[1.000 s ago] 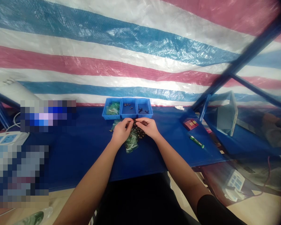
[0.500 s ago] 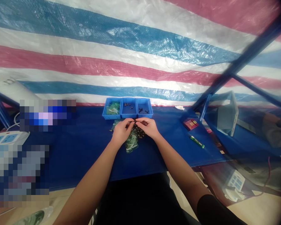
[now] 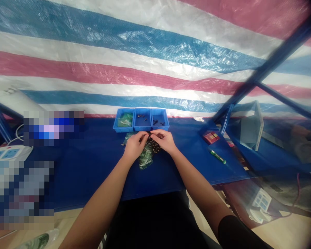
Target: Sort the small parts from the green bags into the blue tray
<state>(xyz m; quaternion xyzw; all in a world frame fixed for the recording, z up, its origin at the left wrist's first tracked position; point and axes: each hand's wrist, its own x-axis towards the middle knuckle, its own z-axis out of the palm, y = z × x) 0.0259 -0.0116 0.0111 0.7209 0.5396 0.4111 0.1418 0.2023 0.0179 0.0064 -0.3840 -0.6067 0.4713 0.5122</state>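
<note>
My left hand (image 3: 134,145) and my right hand (image 3: 163,140) meet over the blue table (image 3: 93,173), fingertips pinched together on a small dark part (image 3: 149,135) between them. Under the hands lies a heap of small green plastic pieces (image 3: 145,158) with dark little parts (image 3: 156,148) mixed in. Just beyond the hands stands a row of three blue bins (image 3: 141,119); the left one holds green pieces, the middle and right ones a few dark parts.
A red box (image 3: 210,137) and a green marker (image 3: 217,157) lie to the right. A white power strip (image 3: 7,152) sits at the left edge. A striped tarp (image 3: 155,62) hangs behind the table. Blue frame bars (image 3: 261,69) cross at right.
</note>
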